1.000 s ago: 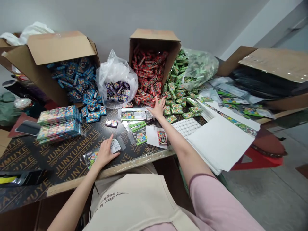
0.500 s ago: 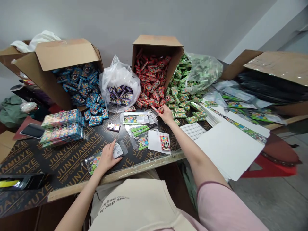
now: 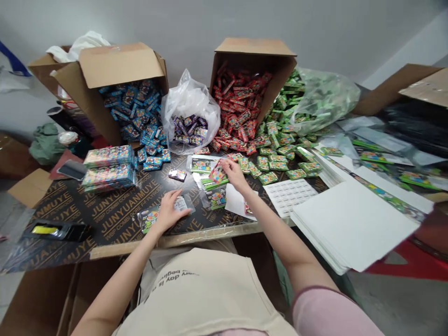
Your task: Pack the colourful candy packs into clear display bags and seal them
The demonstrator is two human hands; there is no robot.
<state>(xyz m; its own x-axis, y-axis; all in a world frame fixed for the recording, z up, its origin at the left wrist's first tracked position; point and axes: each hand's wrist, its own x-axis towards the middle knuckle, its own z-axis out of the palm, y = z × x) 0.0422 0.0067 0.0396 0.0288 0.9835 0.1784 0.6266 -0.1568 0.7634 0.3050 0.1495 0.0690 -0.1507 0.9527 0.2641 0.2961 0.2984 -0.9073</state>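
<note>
One red packet (image 3: 217, 173) in the right grip (image 3: 235, 172)

Head-worn view faces forward, down over table (image 3: 119, 200)

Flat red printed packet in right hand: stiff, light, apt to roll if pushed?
Probably fairly stiff: the flat red printed packet looks unbent, pinched near one end by the right hand. Probably light: a fingertip grip holds it. Unlikely to roll, given its flat shape.

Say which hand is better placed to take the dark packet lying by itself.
Probably the left hand: resting on printed packaging, it is closer to the dark packet, while the right hand holds a red packet.
</note>
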